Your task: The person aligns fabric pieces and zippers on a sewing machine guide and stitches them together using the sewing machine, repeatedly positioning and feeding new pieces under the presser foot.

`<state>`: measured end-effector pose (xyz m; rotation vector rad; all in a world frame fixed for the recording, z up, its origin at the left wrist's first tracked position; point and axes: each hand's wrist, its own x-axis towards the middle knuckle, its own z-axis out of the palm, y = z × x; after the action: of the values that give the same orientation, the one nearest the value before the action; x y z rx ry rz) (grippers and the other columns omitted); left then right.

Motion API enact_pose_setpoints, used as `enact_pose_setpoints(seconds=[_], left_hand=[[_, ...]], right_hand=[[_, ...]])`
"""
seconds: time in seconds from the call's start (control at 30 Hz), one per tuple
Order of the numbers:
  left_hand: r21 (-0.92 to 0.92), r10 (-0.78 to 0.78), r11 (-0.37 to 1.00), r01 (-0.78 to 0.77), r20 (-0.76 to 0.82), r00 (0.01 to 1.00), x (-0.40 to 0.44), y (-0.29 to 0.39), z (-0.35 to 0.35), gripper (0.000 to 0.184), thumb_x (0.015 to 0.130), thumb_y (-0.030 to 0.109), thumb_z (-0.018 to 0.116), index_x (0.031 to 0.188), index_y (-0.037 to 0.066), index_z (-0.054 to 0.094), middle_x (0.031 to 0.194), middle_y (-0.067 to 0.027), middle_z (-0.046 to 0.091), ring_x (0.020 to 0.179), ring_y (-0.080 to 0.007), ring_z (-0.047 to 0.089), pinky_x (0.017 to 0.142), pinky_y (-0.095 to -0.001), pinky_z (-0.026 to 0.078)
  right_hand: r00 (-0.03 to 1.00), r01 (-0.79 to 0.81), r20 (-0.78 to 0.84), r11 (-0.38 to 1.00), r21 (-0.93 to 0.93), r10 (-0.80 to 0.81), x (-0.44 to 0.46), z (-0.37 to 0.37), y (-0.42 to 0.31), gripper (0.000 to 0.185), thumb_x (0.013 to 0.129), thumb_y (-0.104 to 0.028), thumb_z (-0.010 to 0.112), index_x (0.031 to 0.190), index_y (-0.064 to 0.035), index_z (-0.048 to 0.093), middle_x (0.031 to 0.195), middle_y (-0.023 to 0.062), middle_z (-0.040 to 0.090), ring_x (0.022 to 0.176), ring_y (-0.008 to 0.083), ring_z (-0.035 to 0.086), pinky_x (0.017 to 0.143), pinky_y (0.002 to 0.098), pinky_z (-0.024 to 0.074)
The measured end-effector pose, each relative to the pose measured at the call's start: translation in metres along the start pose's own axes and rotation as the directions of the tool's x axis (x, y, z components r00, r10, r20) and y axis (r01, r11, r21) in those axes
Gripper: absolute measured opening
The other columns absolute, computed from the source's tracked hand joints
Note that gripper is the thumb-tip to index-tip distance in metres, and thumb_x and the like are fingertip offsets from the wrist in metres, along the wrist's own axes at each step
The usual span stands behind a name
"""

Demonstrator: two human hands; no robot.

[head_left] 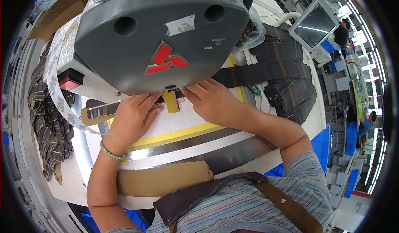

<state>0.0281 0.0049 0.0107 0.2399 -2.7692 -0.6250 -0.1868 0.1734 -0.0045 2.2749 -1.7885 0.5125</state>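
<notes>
My left hand point(135, 114) lies at the left of a yellow piece point(171, 101) under the front of a grey sewing machine head point(162, 38). Its fingers stretch toward the work and the thumb stands apart. On the other side, my right hand point(213, 102) bends its fingers down at the near end of a dark striped fabric strip point(249, 74). That strip runs off to the right. The fingertips of both hands and the needle area are partly hidden by the machine head.
Dark striped fabric point(291, 91) is heaped at the right, and many striped pieces point(50, 129) hang at the left. A brown pad point(166, 179) lies along the near edge. A white tape loop point(56, 83) curves beside the machine. A monitor point(314, 23) stands at the upper right.
</notes>
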Motion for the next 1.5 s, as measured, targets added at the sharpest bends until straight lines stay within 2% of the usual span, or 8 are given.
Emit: enact_pose_setpoints(seconds=[0.2, 0.4, 0.5, 0.7, 0.9, 1.07, 1.3, 1.5], left_hand=[[0.044, 0.074, 0.996, -0.072, -0.048, 0.996, 0.003, 0.000, -0.002, 0.042, 0.091, 0.013, 0.075, 0.129, -0.001, 0.068, 0.121, -0.0174, 0.070, 0.109, -0.0372, 0.066, 0.096, -0.0456, 0.053], [0.076, 0.047, 0.996, -0.047, -0.006, 0.999, 0.001, 0.003, -0.008, 0.045, 0.089, 0.011, 0.077, 0.133, 0.000, 0.068, 0.130, -0.0181, 0.066, 0.123, -0.0377, 0.060, 0.106, -0.0449, 0.049], [0.243, -0.256, 0.949, 0.203, 0.212, 0.943, 0.005, 0.012, -0.027, 0.045, 0.087, 0.007, 0.075, 0.130, -0.002, 0.067, 0.129, -0.0174, 0.066, 0.121, -0.0373, 0.062, 0.100, -0.0426, 0.054], [0.529, 0.058, 0.841, -0.115, 0.123, 0.991, -0.014, 0.000, -0.015, 0.047, 0.087, 0.001, 0.068, 0.132, -0.010, 0.061, 0.127, -0.0189, 0.065, 0.120, -0.0344, 0.064, 0.095, -0.0394, 0.058], [0.648, -0.105, 0.760, -0.052, 0.201, 0.974, -0.007, 0.021, -0.004, 0.025, 0.087, 0.003, 0.066, 0.110, -0.004, 0.062, 0.116, -0.0164, 0.065, 0.107, -0.0292, 0.068, 0.088, -0.0355, 0.059], [0.733, 0.085, 0.669, -0.121, 0.085, 0.993, -0.018, 0.015, 0.017, 0.013, 0.084, 0.008, 0.068, 0.096, 0.005, 0.064, 0.099, -0.0088, 0.064, 0.091, -0.0221, 0.067, 0.073, -0.0322, 0.058], [0.447, -0.086, 0.890, -0.087, 0.352, 0.932, -0.057, 0.099, -0.041, 0.015, 0.084, 0.008, 0.070, 0.096, 0.003, 0.062, 0.094, -0.0117, 0.062, 0.091, -0.0306, 0.065, 0.075, -0.0428, 0.056], [0.376, 0.211, 0.890, -0.259, 0.164, 0.964, -0.039, 0.118, 0.003, 0.021, 0.085, 0.012, 0.070, 0.104, 0.002, 0.068, 0.086, -0.0060, 0.060, 0.080, -0.0221, 0.062, 0.066, -0.0343, 0.053]], right_hand=[[1.000, -0.010, -0.001, 1.000, 0.021, 0.010, 0.001, 0.000, 0.002, 0.032, 0.087, -0.007, 0.065, 0.113, 0.0106, 0.068, 0.122, 0.0171, 0.064, 0.116, 0.0309, 0.065, 0.100, 0.0408, 0.0558], [1.000, 0.003, -0.006, 1.000, -0.012, -0.003, 0.002, 0.001, 0.004, 0.032, 0.087, -0.008, 0.066, 0.114, 0.0098, 0.068, 0.122, 0.0170, 0.065, 0.114, 0.0317, 0.068, 0.096, 0.0394, 0.0592], [0.997, 0.055, 0.049, 0.996, -0.066, -0.051, 0.004, -0.004, 0.010, 0.032, 0.088, -0.007, 0.066, 0.114, 0.0095, 0.068, 0.122, 0.0179, 0.066, 0.113, 0.0311, 0.069, 0.091, 0.0379, 0.0609], [0.979, 0.084, 0.200, 0.973, -0.215, -0.041, 0.013, -0.015, 0.001, 0.033, 0.086, -0.008, 0.068, 0.114, 0.0103, 0.067, 0.109, 0.0142, 0.066, 0.103, 0.0263, 0.071, 0.079, 0.0345, 0.0623], [0.984, 0.004, 0.173, 0.971, -0.237, 0.038, 0.018, 0.001, -0.016, 0.028, 0.083, -0.012, 0.071, 0.102, 0.0080, 0.069, 0.101, 0.0141, 0.068, 0.095, 0.0273, 0.071, 0.078, 0.0357, 0.0612], [0.994, 0.100, 0.075, 0.966, -0.240, -0.085, 0.009, 0.011, -0.014, 0.023, 0.083, -0.017, 0.071, 0.092, 0.0037, 0.070, 0.094, 0.0130, 0.067, 0.092, 0.0275, 0.070, 0.077, 0.0387, 0.0596], [0.982, 0.184, -0.013, 0.961, -0.205, -0.191, -0.031, -0.050, -0.083, 0.010, 0.068, -0.015, 0.067, 0.069, -0.0057, 0.063, 0.077, 0.0074, 0.054, 0.073, 0.0216, 0.060, 0.058, 0.0360, 0.0475], [0.992, 0.080, 0.088, 0.994, 0.081, -0.087, -0.050, -0.049, -0.085, 0.021, 0.085, -0.025, 0.069, 0.076, -0.0059, 0.069, 0.082, 0.0090, 0.061, 0.078, 0.0264, 0.065, 0.061, 0.0370, 0.0520]])
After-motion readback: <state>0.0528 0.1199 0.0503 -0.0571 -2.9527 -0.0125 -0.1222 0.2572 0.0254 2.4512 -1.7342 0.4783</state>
